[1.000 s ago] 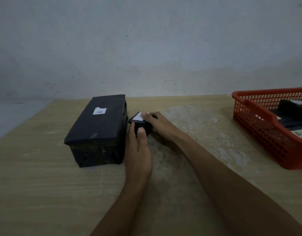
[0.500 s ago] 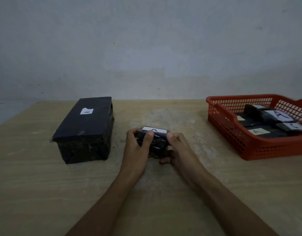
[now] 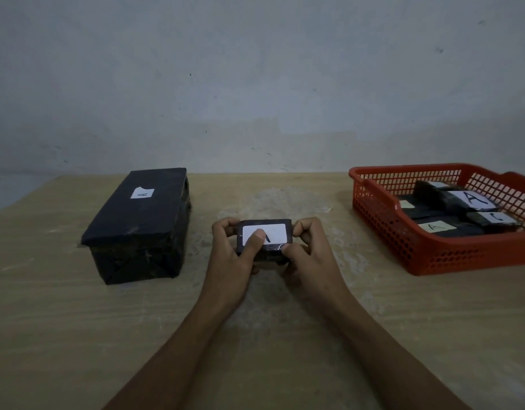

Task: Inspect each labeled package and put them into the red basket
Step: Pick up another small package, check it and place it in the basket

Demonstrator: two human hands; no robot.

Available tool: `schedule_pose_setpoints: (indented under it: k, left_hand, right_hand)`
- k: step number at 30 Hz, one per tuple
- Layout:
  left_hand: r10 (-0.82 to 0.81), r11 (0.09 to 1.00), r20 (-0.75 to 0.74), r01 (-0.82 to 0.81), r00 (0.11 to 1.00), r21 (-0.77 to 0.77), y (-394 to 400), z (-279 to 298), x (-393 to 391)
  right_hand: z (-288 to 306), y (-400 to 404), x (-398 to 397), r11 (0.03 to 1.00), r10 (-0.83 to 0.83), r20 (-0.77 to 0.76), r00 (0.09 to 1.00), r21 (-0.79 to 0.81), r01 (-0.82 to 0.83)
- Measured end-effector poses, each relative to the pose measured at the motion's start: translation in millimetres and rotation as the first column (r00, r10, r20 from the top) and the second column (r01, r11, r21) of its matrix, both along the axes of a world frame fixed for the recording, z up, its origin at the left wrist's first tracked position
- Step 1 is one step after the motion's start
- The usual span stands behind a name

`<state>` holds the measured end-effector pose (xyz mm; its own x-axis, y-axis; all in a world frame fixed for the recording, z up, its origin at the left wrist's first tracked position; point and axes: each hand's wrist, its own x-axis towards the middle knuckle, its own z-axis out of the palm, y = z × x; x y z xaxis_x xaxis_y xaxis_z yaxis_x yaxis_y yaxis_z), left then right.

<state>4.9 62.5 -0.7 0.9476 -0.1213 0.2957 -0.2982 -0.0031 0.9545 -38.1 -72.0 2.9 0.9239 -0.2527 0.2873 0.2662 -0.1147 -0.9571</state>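
We are holding a small black package (image 3: 265, 241) w/ both hands, up in front of us over the middle of the wooden surface (image 3: 78, 335). Our left hand (image 3: 232, 261) is curling round the left end of it, w/ fingers going behind and the thumb lying flat across its white label (image 3: 270, 233). The thumb is covering part of a black letter, prob. an A, so we can't read it all. Our right hand (image 3: 308, 255) is pinching the right end, thumb tip pressing on the bottom right corner & fingers wrapping over the top right edge. We can't tell if the package is touching the surface or sitting just above it.

A big black wrapped box (image 3: 143, 229) is sitting on the surface to our left, well apart from our hands. It is showing a little white label on top w/ an A turned sideways.

The red basket (image 3: 403, 241) is sitting at the right side of the surface, part of it going out of view. Inside it several black packages (image 3: 441, 199) are lying close together w/ white labels up. Two of them are showing an A; the others are too small or cut off to read.

Behind the surface a plain grey wall (image 3: 255, 84) is filling the top of the view.
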Motion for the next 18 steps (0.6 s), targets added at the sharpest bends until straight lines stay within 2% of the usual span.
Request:
schedule_pose_setpoints:
  k: [5, 10, 15, 18]
  left_hand:
    - [-0.047, 0.999, 0.034, 0.046, 0.998, 0.025, -0.5, -1.8, 0.5]
    - [-0.06, 0.996, 0.065, 0.055, 0.996, 0.075, -0.2, -3.6, 1.1]
    - [-0.057, 0.995, 0.094, 0.049, 0.994, 0.089, 0.4, -4.7, 1.5]
    - [-0.027, 0.988, 0.188, -0.003, 0.982, 0.155, 1.5, -5.1, 0.9]
  right_hand:
    - [-2.3, -0.1, 2.4, 0.995, 0.013, 0.022, 1.0, 0.096, -0.015]
    - [-2.1, -3.8, 4.7, 0.997, -0.081, 0.038, 0.996, 0.011, 0.081]
    - [-1.8, -1.5, 5.7, 0.988, -0.031, -0.037, 0.999, 0.147, 0.036]
    - [0.7, -1.6, 6.8, 0.989, -0.068, -0.087, 0.994, 0.128, 0.079]
